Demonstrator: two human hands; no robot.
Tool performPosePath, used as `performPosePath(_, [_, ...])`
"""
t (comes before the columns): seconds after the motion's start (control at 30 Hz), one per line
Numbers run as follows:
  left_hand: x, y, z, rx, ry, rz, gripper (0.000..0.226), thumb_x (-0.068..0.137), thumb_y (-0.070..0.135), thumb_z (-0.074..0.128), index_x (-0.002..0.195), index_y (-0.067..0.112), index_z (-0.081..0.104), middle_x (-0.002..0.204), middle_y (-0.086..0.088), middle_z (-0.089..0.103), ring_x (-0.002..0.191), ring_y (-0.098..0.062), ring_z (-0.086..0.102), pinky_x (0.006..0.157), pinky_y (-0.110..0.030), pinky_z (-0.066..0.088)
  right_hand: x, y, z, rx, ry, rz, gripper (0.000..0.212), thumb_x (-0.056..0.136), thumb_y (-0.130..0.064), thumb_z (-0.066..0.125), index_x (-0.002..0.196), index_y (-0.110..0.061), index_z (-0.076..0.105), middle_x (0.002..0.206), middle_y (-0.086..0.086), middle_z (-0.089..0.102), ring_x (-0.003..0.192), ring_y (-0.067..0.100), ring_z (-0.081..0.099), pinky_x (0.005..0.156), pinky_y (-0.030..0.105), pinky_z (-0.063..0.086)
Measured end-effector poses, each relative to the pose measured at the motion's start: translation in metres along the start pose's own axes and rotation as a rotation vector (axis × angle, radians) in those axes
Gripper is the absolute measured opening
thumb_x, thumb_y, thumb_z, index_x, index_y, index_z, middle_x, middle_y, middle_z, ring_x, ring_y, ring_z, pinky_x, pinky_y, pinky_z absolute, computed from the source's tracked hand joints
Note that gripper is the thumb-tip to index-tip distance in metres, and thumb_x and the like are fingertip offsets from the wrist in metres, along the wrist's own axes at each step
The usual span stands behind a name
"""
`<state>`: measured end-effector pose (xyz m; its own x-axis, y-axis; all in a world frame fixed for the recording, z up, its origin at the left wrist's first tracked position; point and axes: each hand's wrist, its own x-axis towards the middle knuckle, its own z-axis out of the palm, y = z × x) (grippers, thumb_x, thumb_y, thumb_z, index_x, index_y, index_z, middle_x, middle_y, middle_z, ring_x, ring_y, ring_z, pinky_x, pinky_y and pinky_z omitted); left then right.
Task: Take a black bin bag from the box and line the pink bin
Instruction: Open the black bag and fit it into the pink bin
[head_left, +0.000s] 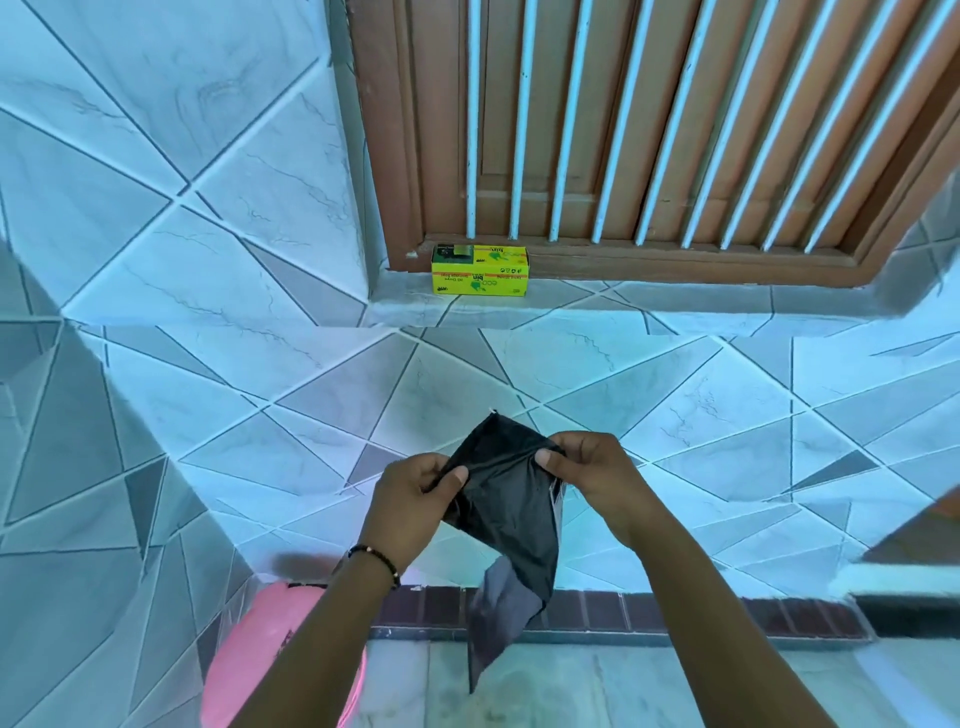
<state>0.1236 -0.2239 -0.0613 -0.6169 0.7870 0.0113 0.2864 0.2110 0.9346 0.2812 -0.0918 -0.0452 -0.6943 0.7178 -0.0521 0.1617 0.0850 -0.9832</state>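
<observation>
Pinching the crumpled black plastic bin bag (511, 512) at its top edge, left hand (415, 506) and right hand (597, 480) let its long axis hang downward, beside the round pink plastic bin (260, 654).

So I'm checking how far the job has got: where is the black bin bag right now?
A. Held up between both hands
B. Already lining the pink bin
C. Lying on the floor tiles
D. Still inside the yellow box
A: the black bin bag hangs in the air, pinched at its top by the left hand and the right hand, away from the yellow box on the sill and the pink bin below.
</observation>
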Motion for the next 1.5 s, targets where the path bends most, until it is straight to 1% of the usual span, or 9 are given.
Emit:
performPosePath(0.2, [-0.057,0.012,0.013,-0.287,-0.099,-0.176,0.012,0.084,0.013,0.063,0.074,0.007,0.067,0.059,0.004,0.069,0.058,-0.008,0.065,0.056,-0.021,0.056,-0.043,0.006,-0.016,0.051,0.086,-0.013,0.013,0.086,-0.01,0.063,0.077,0.0,0.067,0.073,0.01,0.062,0.068,0.018,0.052,0.068,0.03,0.04])
performPosePath(0.5, [-0.111,0.03,0.039,-0.332,0.076,-0.203,0.02,0.083,0.014,0.063,0.064,0.011,0.063,0.048,0.008,0.064,0.047,-0.004,0.059,0.05,-0.018,0.053,-0.097,0.015,-0.015,-0.14,0.15,-0.046,0.009,0.08,-0.019,0.069,0.089,-0.018,0.066,0.082,-0.008,0.067,0.078,0.006,0.061,0.073,0.02,0.045])
performPosePath(0.7, [-0.115,0.047,0.042,-0.126,-0.126,-0.05,0.015,0.086,0.011,0.059,0.073,0.014,0.066,0.061,0.001,0.066,0.06,-0.017,0.06,0.066,-0.032,0.055,-0.119,0.021,-0.018,-0.129,-0.124,-0.038,0.063,0.076,-0.027,0.075,0.126,-0.042,0.04,0.126,-0.02,0.048,0.116,0.008,0.047,0.093,0.027,0.038])
performPosePath(0.83, [-0.113,0.058,0.043,0.273,-0.33,0.168,0.015,0.088,0.014,0.055,0.081,0.02,0.067,0.074,0.0,0.066,0.068,-0.008,0.055,0.072,-0.021,0.045,-0.122,0.023,-0.016,-0.076,-0.279,-0.025,0.088,0.073,-0.021,0.077,0.139,-0.043,0.023,0.14,-0.013,0.039,0.128,0.011,0.037,0.101,0.034,0.032])
performPosePath(0.93, [-0.111,0.066,0.039,0.335,-0.305,0.234,0.013,0.087,0.017,0.058,0.081,0.02,0.068,0.074,0.004,0.067,0.067,-0.004,0.055,0.07,-0.016,0.043,-0.121,0.026,-0.015,0.066,-0.3,0.009,0.072,0.066,-0.017,0.079,0.128,-0.033,0.046,0.118,0.0,0.06,0.115,0.015,0.054,0.1,0.038,0.042])
performPosePath(1.07, [-0.108,0.065,0.031,0.343,-0.219,0.225,0.008,0.079,0.021,0.068,0.072,0.018,0.069,0.073,0.001,0.07,0.065,-0.004,0.059,0.067,-0.014,0.044,-0.115,0.023,-0.014,0.154,-0.096,-0.026,0.02,0.072,0.001,0.074,0.081,-0.016,0.068,0.077,0.003,0.067,0.075,0.016,0.061,0.075,0.027,0.051])
performPosePath(1.3, [-0.102,0.051,0.022,0.096,-0.052,0.117,0.022,0.073,0.045,0.067,0.077,0.023,0.063,0.072,0.01,0.066,0.069,-0.008,0.06,0.071,-0.028,0.051,-0.108,0.009,-0.005,0.057,-0.05,-0.045,0.013,0.079,-0.003,0.069,0.073,-0.015,0.071,0.072,0.003,0.07,0.067,0.011,0.064,0.07,0.018,0.051])
performPosePath(1.4, [-0.106,0.045,0.02,-0.057,-0.162,0.053,0.07,0.053,0.071,0.065,0.105,0.025,0.059,0.098,0.011,0.068,0.093,-0.005,0.064,0.08,-0.018,0.051,-0.104,-0.003,0.002,0.174,0.007,-0.103,0.009,0.079,-0.002,0.069,0.073,-0.008,0.072,0.065,0.0,0.069,0.063,0.009,0.063,0.068,0.017,0.052])
performPosePath(1.5, [-0.114,0.025,0.022,0.136,-0.248,0.109,0.054,0.062,0.061,0.069,0.103,0.025,0.063,0.098,0.013,0.07,0.09,-0.002,0.065,0.073,-0.015,0.048,-0.096,-0.017,0.006,0.245,0.124,-0.149,0.011,0.079,-0.001,0.068,0.073,-0.011,0.071,0.062,-0.007,0.07,0.062,0.006,0.063,0.067,0.017,0.051])
